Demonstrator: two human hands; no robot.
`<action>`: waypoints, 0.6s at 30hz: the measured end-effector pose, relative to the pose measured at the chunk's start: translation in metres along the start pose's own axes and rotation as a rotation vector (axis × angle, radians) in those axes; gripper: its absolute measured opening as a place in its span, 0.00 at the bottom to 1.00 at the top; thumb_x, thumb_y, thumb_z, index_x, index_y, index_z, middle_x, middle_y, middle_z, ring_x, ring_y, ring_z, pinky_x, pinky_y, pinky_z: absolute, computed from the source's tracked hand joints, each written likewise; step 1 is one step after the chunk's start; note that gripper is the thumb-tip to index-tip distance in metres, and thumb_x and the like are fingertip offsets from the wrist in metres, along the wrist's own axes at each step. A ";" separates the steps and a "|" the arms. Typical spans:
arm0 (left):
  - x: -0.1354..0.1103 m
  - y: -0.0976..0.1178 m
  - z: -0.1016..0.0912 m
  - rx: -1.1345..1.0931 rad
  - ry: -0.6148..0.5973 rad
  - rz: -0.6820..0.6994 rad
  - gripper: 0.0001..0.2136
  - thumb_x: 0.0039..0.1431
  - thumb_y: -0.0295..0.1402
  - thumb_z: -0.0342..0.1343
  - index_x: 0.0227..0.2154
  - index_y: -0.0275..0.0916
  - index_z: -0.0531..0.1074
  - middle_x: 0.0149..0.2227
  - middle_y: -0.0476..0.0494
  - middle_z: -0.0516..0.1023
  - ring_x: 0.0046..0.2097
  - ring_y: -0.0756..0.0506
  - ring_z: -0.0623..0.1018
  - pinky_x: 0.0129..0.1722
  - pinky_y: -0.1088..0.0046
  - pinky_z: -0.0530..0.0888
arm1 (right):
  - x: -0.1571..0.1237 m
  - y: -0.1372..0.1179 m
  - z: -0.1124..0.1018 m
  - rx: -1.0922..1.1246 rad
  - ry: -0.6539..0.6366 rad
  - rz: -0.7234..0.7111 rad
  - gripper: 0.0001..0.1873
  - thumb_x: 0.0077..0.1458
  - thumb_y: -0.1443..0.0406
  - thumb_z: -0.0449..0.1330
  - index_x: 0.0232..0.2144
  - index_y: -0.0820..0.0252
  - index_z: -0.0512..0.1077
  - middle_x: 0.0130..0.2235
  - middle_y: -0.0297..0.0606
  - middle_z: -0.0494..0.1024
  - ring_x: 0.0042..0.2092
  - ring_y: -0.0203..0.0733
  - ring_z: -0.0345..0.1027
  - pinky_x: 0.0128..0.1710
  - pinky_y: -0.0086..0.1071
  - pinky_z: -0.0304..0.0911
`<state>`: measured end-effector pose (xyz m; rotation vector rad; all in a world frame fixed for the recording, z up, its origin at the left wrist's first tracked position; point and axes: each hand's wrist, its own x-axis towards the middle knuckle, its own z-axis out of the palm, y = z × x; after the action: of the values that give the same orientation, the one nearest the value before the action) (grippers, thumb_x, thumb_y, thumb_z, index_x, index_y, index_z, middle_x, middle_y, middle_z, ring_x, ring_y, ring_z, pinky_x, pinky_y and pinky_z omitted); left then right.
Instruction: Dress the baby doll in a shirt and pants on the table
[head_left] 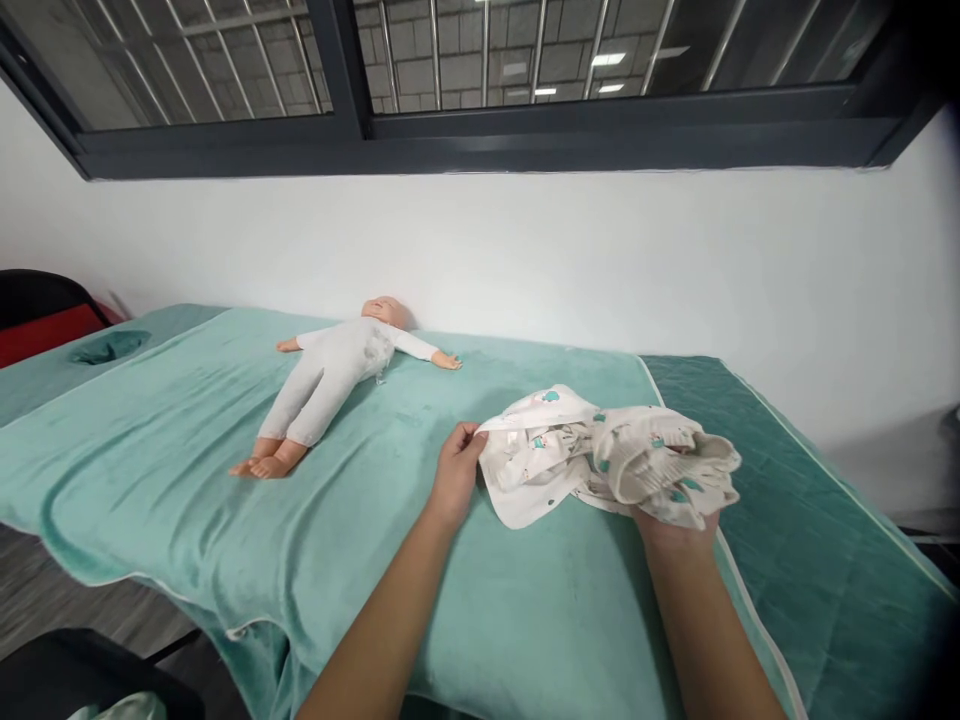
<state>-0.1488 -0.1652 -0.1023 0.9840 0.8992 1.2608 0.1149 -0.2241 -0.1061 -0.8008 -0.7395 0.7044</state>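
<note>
A white baby garment (pixel 540 455) with small green prints is bunched up above the bed, its ribbed edge turned towards me on the right. My left hand (pixel 455 475) pinches its left edge between thumb and fingers. Beneath the right part of the cloth, my right hand (pixel 675 530) supports the gathered bundle; most of its fingers are hidden by the fabric. A baby doll (pixel 322 370) in a white long-sleeved suit lies on its back to the left, arms spread and feet bare, apart from both hands.
A light green sheet (pixel 360 560) covers the bed, over a darker green cover (pixel 810 540) at the right. The bed has a face hole (pixel 111 347) at far left. Behind stand a white wall (pixel 600 260) and a barred window (pixel 480 130). A black chair (pixel 97 670) is at lower left.
</note>
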 end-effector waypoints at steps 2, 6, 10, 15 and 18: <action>0.001 0.003 -0.004 -0.208 0.068 -0.044 0.12 0.53 0.40 0.65 0.29 0.39 0.70 0.26 0.52 0.72 0.29 0.51 0.70 0.32 0.75 0.66 | 0.001 0.002 -0.012 0.067 0.096 0.041 0.20 0.57 0.47 0.51 0.37 0.47 0.77 0.38 0.42 0.78 0.46 0.53 0.73 0.52 0.54 0.65; 0.005 0.010 -0.010 -0.425 0.123 -0.110 0.10 0.52 0.37 0.65 0.32 0.39 0.72 0.32 0.49 0.78 0.36 0.46 0.77 0.41 0.69 0.72 | 0.001 0.007 -0.024 -0.005 0.096 0.053 0.25 0.55 0.49 0.47 0.43 0.48 0.77 0.43 0.47 0.78 0.49 0.59 0.72 0.47 0.58 0.65; 0.007 0.015 -0.014 -0.516 0.053 -0.242 0.12 0.55 0.43 0.62 0.32 0.39 0.74 0.30 0.47 0.78 0.38 0.43 0.78 0.46 0.63 0.73 | 0.003 0.009 -0.024 -0.017 0.132 -0.004 0.26 0.57 0.48 0.45 0.45 0.51 0.76 0.45 0.47 0.77 0.49 0.58 0.72 0.47 0.57 0.66; 0.003 0.016 -0.012 -0.460 0.123 -0.192 0.16 0.53 0.47 0.64 0.25 0.40 0.69 0.22 0.52 0.69 0.27 0.49 0.71 0.35 0.68 0.73 | -0.006 0.010 -0.006 -0.187 0.384 -0.016 0.23 0.58 0.47 0.53 0.45 0.57 0.71 0.44 0.41 0.75 0.46 0.51 0.72 0.44 0.47 0.70; -0.002 0.016 -0.007 -0.314 0.112 -0.070 0.17 0.52 0.48 0.64 0.28 0.39 0.70 0.24 0.53 0.66 0.25 0.53 0.66 0.26 0.75 0.66 | -0.019 0.007 0.012 -0.390 0.433 -0.183 0.28 0.57 0.50 0.60 0.54 0.57 0.67 0.52 0.43 0.72 0.51 0.49 0.69 0.49 0.46 0.68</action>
<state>-0.1604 -0.1659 -0.0898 0.6347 0.7842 1.3578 0.0931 -0.2307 -0.1116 -1.1779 -0.5494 0.2054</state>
